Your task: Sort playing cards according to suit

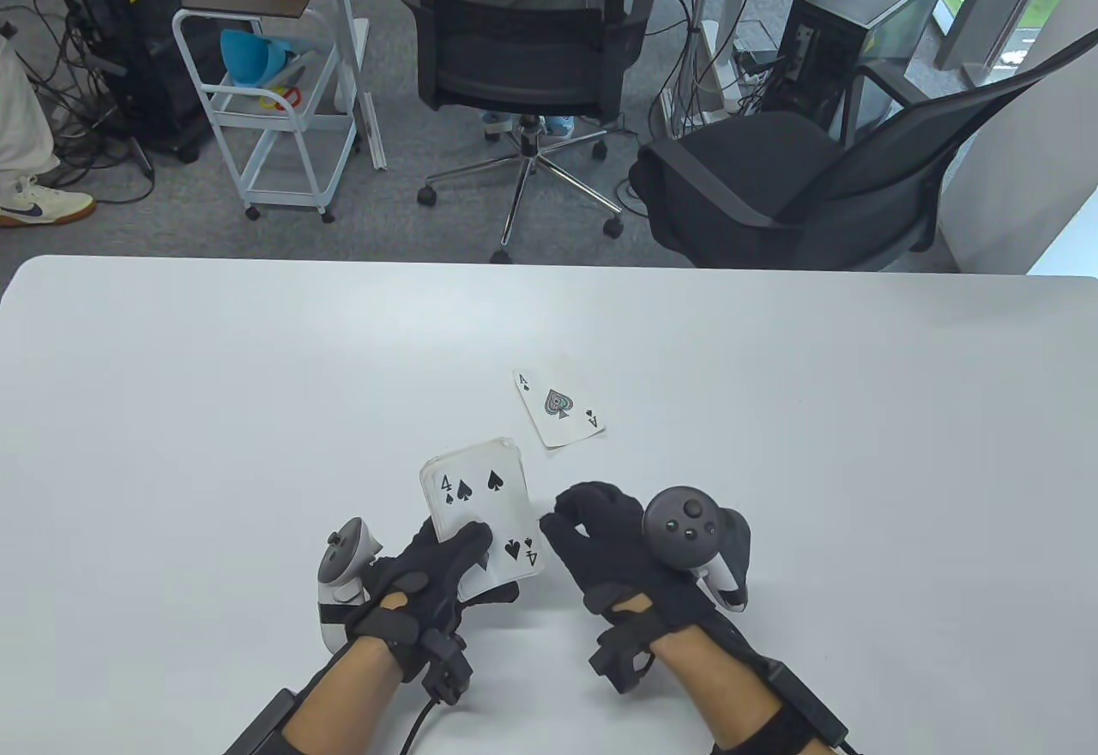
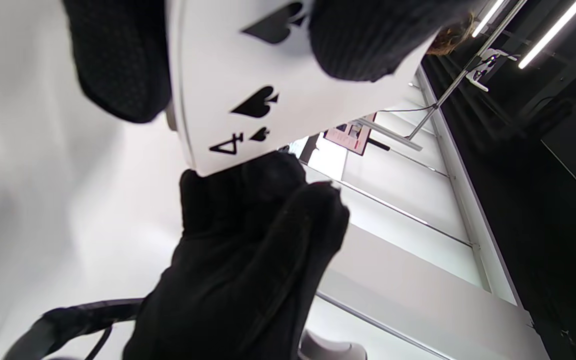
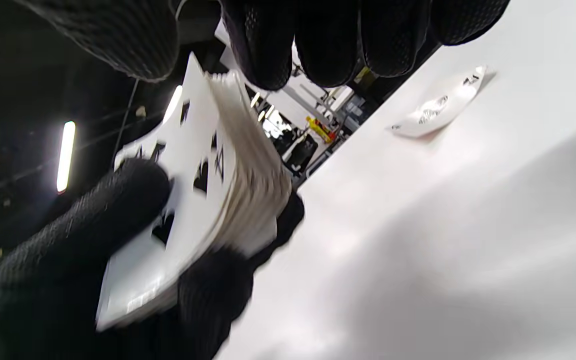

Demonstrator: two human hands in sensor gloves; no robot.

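Observation:
My left hand (image 1: 455,562) grips a deck of cards (image 1: 480,510) face up just above the table, thumb across the top card, a four of spades (image 2: 253,100). My right hand (image 1: 592,532) hovers at the deck's right edge with curled fingers (image 3: 328,35), thumb and forefinger close together by the card's corner. In the blurred right wrist view the deck (image 3: 228,165) sits just under those fingertips, and I cannot tell whether they pinch the card. An ace of spades (image 1: 559,407) lies face up on the white table (image 1: 257,403), beyond the deck and slightly right.
Beyond the table's far edge stand two black office chairs (image 1: 523,43) (image 1: 772,180), a white trolley (image 1: 266,103) and computer towers. A person's shoe (image 1: 39,206) shows at the far left.

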